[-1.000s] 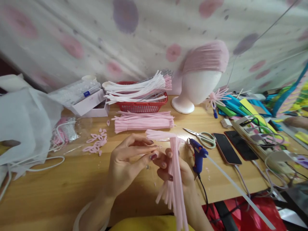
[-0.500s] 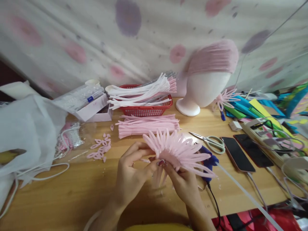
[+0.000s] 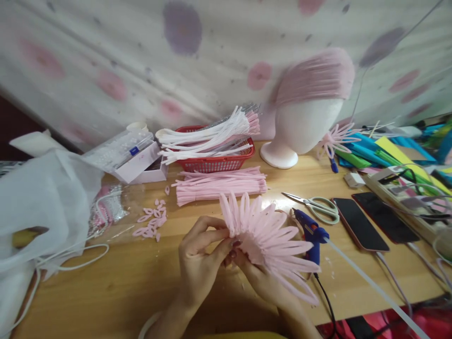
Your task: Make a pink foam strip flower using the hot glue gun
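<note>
Between my two hands, above the table, is a fan of looped pink pipe cleaners (image 3: 264,226) spreading up and to the right. My left hand (image 3: 205,256) pinches its left inner edge with thumb and fingers. Close beside it, my right hand (image 3: 256,278) grips the lower inner edge, its fingers mostly hidden under the fan. The thumbs nearly meet. Behind the fan lies a bundle of pink pipe cleaners (image 3: 221,186). To its right rests a blue glue gun (image 3: 312,235) with a long glue stick (image 3: 370,282) in its back.
A red basket (image 3: 215,164) of pipe cleaners and a white foam head (image 3: 307,125) stand at the back. Small pink loops (image 3: 151,221) lie left. Scissors (image 3: 314,207), two phones (image 3: 360,223) and a power strip (image 3: 413,202) lie right. A white bag (image 3: 52,202) sits far left.
The fan has turned clockwise, its right loops now hanging lower over my right wrist. More of the glue gun shows. The whole view has shifted slightly.
</note>
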`<state>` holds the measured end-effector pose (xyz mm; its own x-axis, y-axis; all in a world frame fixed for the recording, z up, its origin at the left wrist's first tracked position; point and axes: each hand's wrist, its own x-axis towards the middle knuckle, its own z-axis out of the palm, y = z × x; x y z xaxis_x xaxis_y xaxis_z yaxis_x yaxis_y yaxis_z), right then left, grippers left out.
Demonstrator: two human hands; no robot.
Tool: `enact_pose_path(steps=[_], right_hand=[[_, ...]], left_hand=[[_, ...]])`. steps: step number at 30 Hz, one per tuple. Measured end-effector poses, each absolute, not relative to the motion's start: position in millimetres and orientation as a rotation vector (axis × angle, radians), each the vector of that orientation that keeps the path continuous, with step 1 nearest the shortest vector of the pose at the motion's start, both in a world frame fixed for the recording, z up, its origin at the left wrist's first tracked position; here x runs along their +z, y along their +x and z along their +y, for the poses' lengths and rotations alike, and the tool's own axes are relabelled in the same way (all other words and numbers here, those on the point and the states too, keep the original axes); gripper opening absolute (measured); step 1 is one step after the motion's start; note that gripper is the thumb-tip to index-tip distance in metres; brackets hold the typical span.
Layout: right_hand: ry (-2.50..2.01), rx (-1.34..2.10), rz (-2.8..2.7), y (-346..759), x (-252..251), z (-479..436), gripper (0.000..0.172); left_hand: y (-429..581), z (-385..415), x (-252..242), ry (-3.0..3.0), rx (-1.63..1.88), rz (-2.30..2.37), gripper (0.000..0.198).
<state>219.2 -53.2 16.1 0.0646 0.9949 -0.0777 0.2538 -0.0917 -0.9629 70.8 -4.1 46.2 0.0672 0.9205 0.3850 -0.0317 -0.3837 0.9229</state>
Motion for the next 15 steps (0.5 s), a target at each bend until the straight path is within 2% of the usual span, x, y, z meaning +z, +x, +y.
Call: enact_pose_path(steps=[4, 8, 12, 15], right_hand=[[-1.458, 1.168, -1.373, 222, 15, -52, 0.031], [-1.387, 1.161, -1.399, 225, 17, -51, 0.028], [-1.309, 1.14, -1.434, 224, 22, -50, 0.03], [-1.271, 1.12, -1.476, 223, 30, -50, 0.029]], left_hand=[[66, 0, 45, 1.735, 1.54, 0.923, 0.005], [58, 2, 51, 1.775, 1.363, 0.845, 0.018], [45, 5, 57, 1.601, 1.324, 0.992, 0.016], [36, 8, 57, 1.461, 1.398, 1.057, 0.04]])
